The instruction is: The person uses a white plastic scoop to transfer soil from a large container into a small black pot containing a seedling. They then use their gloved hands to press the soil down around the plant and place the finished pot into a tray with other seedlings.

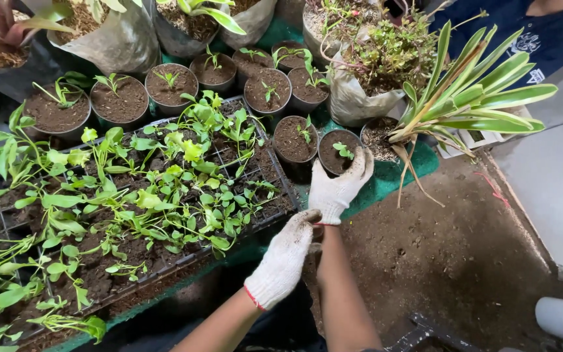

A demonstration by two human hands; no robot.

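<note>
While the small black pot with its single seedling sits just beyond the fingertips, the right hand, gloved in white, closes round its near rim and wall, thumb and fingers wrapped on the pot. The left hand, also gloved, lies nearer the body with fingers loosely curled, its tip touching the right wrist; it holds nothing visible. In my judgement the pot is best kept level and gripped low on the wall, so soil stays in and the seedling is not brushed. Just left of the held pot stands a second soil-filled pot with a small shoot. Further out from the hands, a row of like pots each carries one sprout in dark soil. Left of both hands, a black seedling tray holds many crowded green plants in its cells. Right of the right hand, a striped-leaf plant fans out from its pot.
</note>
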